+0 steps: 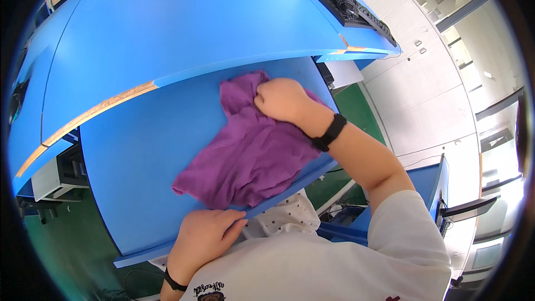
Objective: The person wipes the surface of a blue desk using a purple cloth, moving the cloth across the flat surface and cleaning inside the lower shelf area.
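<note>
Purple cloth (245, 159) rumpled on the blue tray (139, 161), our right hand (283, 100) on top.
Head view: we've got the tray jutting out under a blue desk (167, 28) whose edge is chipped to bare board in spots, with green floor (78, 239) below and pale cabinets (412, 72) off to the right. Our right arm reaches in from the lower right, elbow bent, black band (332, 132) on the wrist, fingers curled shut on the cloth's far part, fingertips tucked out of sight. Our left hand (203, 239) sits at the tray's near edge, just beside the cloth, fingers loosely out and thumb apart, gripping nothing we can see.
</note>
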`<action>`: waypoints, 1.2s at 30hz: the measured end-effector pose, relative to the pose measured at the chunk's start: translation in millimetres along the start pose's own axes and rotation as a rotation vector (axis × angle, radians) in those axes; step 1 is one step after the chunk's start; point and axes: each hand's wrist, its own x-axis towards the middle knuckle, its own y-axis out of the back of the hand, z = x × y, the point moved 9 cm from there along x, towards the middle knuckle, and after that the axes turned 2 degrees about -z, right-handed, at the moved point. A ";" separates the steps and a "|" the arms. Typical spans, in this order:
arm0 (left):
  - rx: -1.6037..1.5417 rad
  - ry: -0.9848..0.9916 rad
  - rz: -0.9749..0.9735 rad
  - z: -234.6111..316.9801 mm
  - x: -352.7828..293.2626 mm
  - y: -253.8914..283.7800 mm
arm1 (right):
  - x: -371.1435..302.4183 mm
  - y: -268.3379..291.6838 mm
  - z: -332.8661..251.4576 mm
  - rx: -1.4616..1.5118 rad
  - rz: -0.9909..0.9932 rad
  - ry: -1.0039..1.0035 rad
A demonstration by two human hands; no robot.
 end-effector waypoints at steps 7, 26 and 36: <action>-0.025 -0.011 0.039 0.2 1.7 -0.7 | 0.6 -7.8 -8.2 0.018 -0.184 0.041; -0.034 0.043 0.032 1.2 4.4 2.4 | 38.6 -1.5 -8.8 0.061 -0.337 -0.015; -0.085 0.120 -0.026 -5.5 2.5 0.6 | 15.3 -12.9 -19.9 0.094 -0.365 0.064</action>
